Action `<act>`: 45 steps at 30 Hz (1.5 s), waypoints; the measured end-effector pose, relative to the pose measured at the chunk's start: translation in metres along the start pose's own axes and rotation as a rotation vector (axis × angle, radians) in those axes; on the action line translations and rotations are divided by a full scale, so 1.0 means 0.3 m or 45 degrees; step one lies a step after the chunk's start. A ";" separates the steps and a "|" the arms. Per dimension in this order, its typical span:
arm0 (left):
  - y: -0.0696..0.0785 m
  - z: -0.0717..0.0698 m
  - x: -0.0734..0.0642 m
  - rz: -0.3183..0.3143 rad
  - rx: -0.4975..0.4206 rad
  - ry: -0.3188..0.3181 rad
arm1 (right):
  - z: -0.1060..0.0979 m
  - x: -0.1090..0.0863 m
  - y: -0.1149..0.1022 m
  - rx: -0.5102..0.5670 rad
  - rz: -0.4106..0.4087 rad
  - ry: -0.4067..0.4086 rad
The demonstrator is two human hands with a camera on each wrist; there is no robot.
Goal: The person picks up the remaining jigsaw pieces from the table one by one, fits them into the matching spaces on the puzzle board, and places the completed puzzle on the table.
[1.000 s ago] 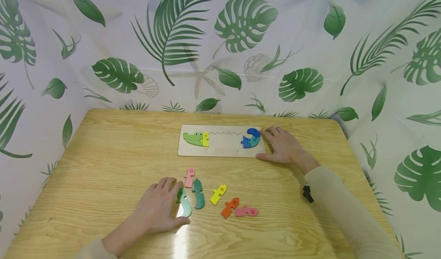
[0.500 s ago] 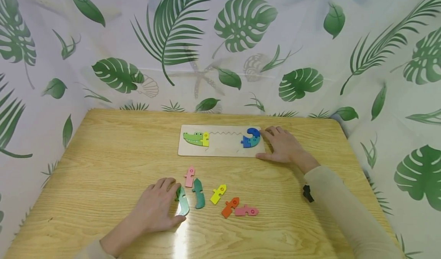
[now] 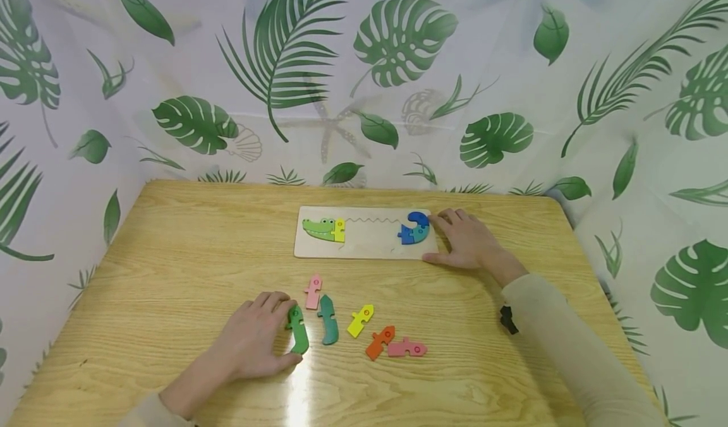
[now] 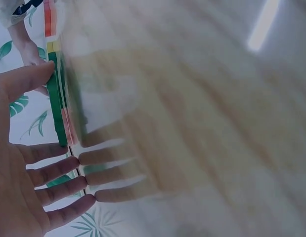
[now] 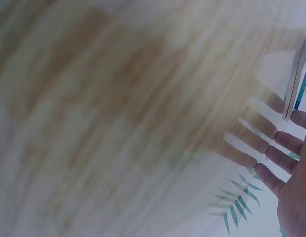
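Spanning the green piece (image 3: pixel 298 332) end to end, the left hand (image 3: pixel 258 338) pinches it between thumb and forefinger, its other fingers fairly straight. The piece sits to that hand's right, long axis running near to far, just left of the teal piece (image 3: pixel 327 323). Beyond and mostly rightward lies the board (image 3: pixel 370 240), its length crossing that axis; the right hand (image 3: pixel 463 240), fingers loosely spread, touches its right end, well apart from the green piece.
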State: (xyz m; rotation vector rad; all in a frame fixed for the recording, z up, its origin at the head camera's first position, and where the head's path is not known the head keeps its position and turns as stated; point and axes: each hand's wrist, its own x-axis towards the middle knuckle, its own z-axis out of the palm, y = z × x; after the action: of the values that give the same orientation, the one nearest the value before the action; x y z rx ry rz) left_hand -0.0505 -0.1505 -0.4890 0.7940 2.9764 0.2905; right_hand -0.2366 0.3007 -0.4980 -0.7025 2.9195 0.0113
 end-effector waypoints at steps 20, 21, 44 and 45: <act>-0.061 -0.057 0.049 0.038 -0.004 0.026 | 0.003 0.001 0.000 -0.006 -0.006 -0.001; -0.063 -0.058 0.053 0.043 0.000 0.032 | 0.003 0.000 0.000 -0.005 -0.009 0.002; -0.138 -0.059 0.155 0.078 -0.040 0.036 | 0.000 -0.004 0.001 0.000 -0.006 0.019; -0.142 -0.057 0.160 0.084 -0.043 0.036 | 0.000 -0.004 0.000 0.000 -0.007 0.022</act>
State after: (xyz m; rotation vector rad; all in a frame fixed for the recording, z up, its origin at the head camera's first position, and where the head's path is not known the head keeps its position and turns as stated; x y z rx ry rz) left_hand -0.1147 -0.1658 -0.4803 0.8934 2.9668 0.3571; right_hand -0.2356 0.3014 -0.4978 -0.7140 2.9340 0.0044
